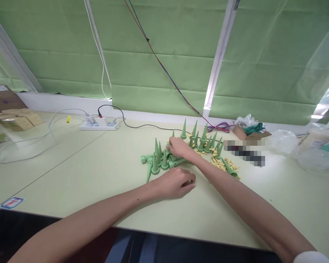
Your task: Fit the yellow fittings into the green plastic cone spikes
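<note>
My right hand (178,147) reaches across my left arm into a cluster of green plastic plant watering spikes. Its fingers are pinched at the top of a green piece, partly hidden behind them. Several green spikes (155,166) stand point up on their wide caps; others, such as one green spike (149,170), lie on their sides. My left hand (177,182) rests on the table in front of the cluster, fingers curled in, with nothing seen in them. Small yellow plastic pieces (219,164) lie scattered among the spikes on the right, beside a lying green cone (229,168).
A white power strip (98,126) with plugs and cables is at the back left. Boxes (16,118) sit far left. On the right are a small open carton (250,135), a blurred-out dark object (245,153), plastic bags (283,142) and a drink cup (316,137).
</note>
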### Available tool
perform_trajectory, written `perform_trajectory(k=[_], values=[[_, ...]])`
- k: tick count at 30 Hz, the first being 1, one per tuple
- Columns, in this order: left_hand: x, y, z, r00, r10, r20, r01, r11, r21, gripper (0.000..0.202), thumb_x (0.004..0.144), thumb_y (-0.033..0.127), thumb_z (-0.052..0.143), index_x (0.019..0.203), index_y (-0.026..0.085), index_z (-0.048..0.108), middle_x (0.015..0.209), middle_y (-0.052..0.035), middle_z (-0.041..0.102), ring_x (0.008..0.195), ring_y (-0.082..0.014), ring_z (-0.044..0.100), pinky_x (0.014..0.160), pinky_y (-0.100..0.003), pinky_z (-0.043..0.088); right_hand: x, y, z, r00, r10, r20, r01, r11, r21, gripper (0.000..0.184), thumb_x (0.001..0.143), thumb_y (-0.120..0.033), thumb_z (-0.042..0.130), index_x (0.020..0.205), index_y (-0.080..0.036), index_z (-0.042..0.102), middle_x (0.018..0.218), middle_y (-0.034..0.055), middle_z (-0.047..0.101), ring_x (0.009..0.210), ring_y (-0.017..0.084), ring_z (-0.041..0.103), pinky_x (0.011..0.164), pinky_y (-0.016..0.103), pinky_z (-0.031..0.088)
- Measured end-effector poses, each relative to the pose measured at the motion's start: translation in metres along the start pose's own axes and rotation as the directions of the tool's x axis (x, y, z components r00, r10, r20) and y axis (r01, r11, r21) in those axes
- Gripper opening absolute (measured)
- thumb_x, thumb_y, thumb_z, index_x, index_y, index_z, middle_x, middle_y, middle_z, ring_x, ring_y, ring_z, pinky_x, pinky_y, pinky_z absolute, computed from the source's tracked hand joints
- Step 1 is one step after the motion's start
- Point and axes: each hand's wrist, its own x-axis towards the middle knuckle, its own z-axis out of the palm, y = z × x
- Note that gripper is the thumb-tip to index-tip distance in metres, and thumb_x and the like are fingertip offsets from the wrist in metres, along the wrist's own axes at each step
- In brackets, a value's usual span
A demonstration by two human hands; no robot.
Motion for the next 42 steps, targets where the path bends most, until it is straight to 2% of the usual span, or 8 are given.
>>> perform_trajectory(k=[6, 13, 18, 23, 27, 32, 37, 42], values=[[0.000, -0.002, 0.001, 0.999, -0.023, -0.033, 0.023, 1.000, -0.022, 0.022, 0.095, 0.021, 0.048, 0.077, 0.017, 0.060, 0.077, -0.0033, 0.063, 0.067, -0.0155, 0.056, 0.061, -0.028, 0.037, -0.008, 0.007, -0.005, 0.982, -0.096, -0.162, 0.114, 0.987, 0.111, 0.016, 0.101, -0.028, 0.044, 0.101, -0.017, 0.055, 0.094, 0.0077, 0.068, 0.084, 0.019, 0.059, 0.070, 0.027, 0.039], [0.003, -0.006, 0.004, 0.991, -0.095, -0.097, 0.096, 0.995, 0.001, 0.021, 0.093, 0.020, 0.047, 0.075, 0.017, 0.057, 0.077, -0.0026, 0.060, 0.067, -0.0150, 0.053, 0.061, -0.027, 0.038, -0.038, 0.015, -0.014, 0.891, -0.214, -0.399, 0.336, 0.904, 0.265, 0.016, 0.099, -0.028, 0.048, 0.103, -0.017, 0.057, 0.098, 0.0045, 0.069, 0.076, 0.015, 0.058, 0.072, 0.026, 0.040], [0.003, -0.009, 0.006, 0.972, -0.171, -0.160, 0.164, 0.985, -0.056, 0.017, 0.093, 0.021, 0.047, 0.084, 0.016, 0.061, 0.094, -0.0070, 0.065, 0.080, -0.0186, 0.059, 0.063, -0.028, 0.042, -0.070, 0.030, -0.014, 0.855, -0.209, -0.475, 0.366, 0.892, 0.265, 0.015, 0.099, -0.025, 0.049, 0.107, -0.017, 0.059, 0.104, 0.0069, 0.069, 0.082, 0.017, 0.061, 0.077, 0.028, 0.044], [0.003, -0.013, 0.006, 0.959, -0.223, -0.176, 0.209, 0.973, -0.096, 0.018, 0.092, 0.022, 0.051, 0.103, 0.016, 0.064, 0.114, -0.0103, 0.064, 0.087, -0.0210, 0.062, 0.069, -0.030, 0.046, -0.101, 0.054, -0.005, 0.774, -0.245, -0.583, 0.442, 0.869, 0.222, 0.023, 0.100, -0.022, 0.047, 0.121, -0.022, 0.057, 0.107, 0.0080, 0.067, 0.079, 0.018, 0.062, 0.070, 0.030, 0.049], [0.004, -0.015, 0.006, 0.952, -0.241, -0.187, 0.228, 0.970, -0.090, 0.019, 0.092, 0.024, 0.052, 0.103, 0.017, 0.064, 0.111, -0.0095, 0.065, 0.082, -0.0197, 0.061, 0.069, -0.029, 0.046, -0.117, 0.065, 0.001, 0.714, -0.283, -0.640, 0.495, 0.850, 0.177, 0.024, 0.101, -0.020, 0.045, 0.120, -0.023, 0.059, 0.108, 0.0092, 0.065, 0.073, 0.016, 0.061, 0.061, 0.029, 0.050], [0.004, -0.011, 0.003, 0.948, -0.278, -0.156, 0.251, 0.952, -0.176, 0.024, 0.095, 0.034, 0.051, 0.109, 0.017, 0.061, 0.083, -0.0044, 0.066, 0.059, -0.0146, 0.054, 0.058, -0.027, 0.041, -0.120, 0.069, 0.007, 0.690, -0.265, -0.673, 0.491, 0.855, 0.166, 0.022, 0.100, -0.020, 0.046, 0.117, -0.023, 0.061, 0.107, 0.0098, 0.067, 0.069, 0.016, 0.061, 0.057, 0.029, 0.050], [0.004, -0.007, 0.002, 0.911, -0.346, -0.225, 0.256, 0.901, -0.351, 0.045, 0.095, 0.041, 0.051, 0.134, 0.023, 0.036, 0.104, -0.0060, 0.066, 0.043, -0.0059, 0.041, 0.049, -0.024, 0.034, -0.119, 0.064, 0.011, 0.642, -0.248, -0.726, 0.502, 0.851, 0.154, 0.017, 0.098, -0.022, 0.052, 0.111, -0.021, 0.063, 0.097, 0.0080, 0.069, 0.057, 0.013, 0.054, 0.051, 0.027, 0.047], [0.003, -0.006, 0.003, 0.920, -0.291, -0.263, 0.178, 0.907, -0.381, 0.046, 0.095, 0.035, 0.053, 0.133, 0.022, 0.034, 0.085, 0.0006, 0.064, 0.042, -0.0046, 0.037, 0.050, -0.022, 0.031, -0.120, 0.061, 0.016, 0.573, -0.246, -0.781, 0.503, 0.859, 0.098, 0.011, 0.095, -0.028, 0.058, 0.096, -0.021, 0.067, 0.072, 0.0032, 0.068, 0.046, 0.012, 0.048, 0.045, 0.025, 0.042]])
